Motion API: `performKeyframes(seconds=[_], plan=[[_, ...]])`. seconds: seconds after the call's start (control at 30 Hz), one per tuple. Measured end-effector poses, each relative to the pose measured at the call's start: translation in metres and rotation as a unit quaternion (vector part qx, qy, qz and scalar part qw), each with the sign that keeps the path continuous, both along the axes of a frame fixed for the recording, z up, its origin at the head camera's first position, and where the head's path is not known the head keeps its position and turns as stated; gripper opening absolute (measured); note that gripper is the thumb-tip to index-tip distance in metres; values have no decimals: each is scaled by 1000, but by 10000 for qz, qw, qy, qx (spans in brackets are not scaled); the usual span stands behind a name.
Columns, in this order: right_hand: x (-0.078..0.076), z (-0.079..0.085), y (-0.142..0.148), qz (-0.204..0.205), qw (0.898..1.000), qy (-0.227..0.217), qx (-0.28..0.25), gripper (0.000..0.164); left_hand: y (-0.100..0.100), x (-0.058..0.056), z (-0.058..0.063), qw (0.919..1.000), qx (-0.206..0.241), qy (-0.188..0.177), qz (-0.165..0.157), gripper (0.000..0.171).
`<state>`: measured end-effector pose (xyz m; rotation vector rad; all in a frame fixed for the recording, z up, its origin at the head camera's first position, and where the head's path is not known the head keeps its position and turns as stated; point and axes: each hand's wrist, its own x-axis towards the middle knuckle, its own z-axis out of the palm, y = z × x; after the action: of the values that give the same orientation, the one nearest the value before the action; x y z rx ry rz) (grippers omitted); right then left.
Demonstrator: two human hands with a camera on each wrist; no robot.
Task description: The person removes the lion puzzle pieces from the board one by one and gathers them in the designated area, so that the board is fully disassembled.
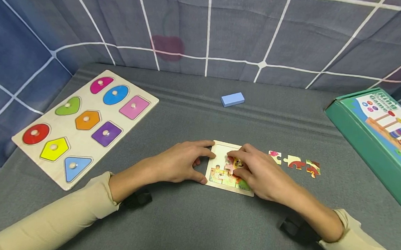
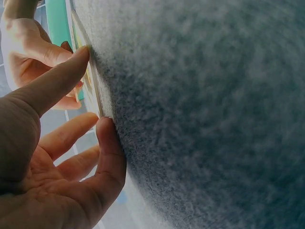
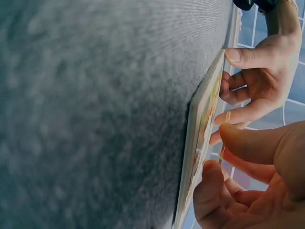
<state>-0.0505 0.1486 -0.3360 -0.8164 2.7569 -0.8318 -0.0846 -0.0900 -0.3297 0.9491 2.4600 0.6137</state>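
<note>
A small wooden jigsaw tray (image 1: 229,189) lies on the grey cloth, its lower part filled with colourful pieces. My right hand (image 1: 262,171) pinches a jigsaw piece (image 1: 230,164) between thumb and fingers over the tray; edge-on, this piece (image 3: 228,117) appears thin and tilted in the right wrist view. Part of the tray's picture is hidden under that hand. My left hand (image 1: 180,160) touches the tray's left side with its thumb (image 2: 71,67) and fingers spread along the edge. Three loose jigsaw pieces (image 1: 294,162) lie in a row to the tray's right.
A wooden shape board (image 1: 79,139) with knobbed, coloured shapes lies at the left. A blue block (image 1: 232,99) rests behind the tray. At the right is a green game box (image 1: 369,142). A checked cloth (image 1: 236,29) hangs along the back.
</note>
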Motion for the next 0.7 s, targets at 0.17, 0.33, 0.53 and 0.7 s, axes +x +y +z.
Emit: performKeyframes(seconds=[0.17,0.33,0.53,0.7], plan=[[1,3,7,93,9994,-222,-238,29,0,0,0,10000,2,-17,14,61],[1,11,19,69,9988,-240,-423,34,0,0,0,10000,3,-1,9,61],[3,20,33,17,9987,-112,-491,36,0,0,-1,10000,-23,12,16,62],[6,22,43,-17,9991,-147,-390,37,0,0,-1,10000,4,61,-11,62]])
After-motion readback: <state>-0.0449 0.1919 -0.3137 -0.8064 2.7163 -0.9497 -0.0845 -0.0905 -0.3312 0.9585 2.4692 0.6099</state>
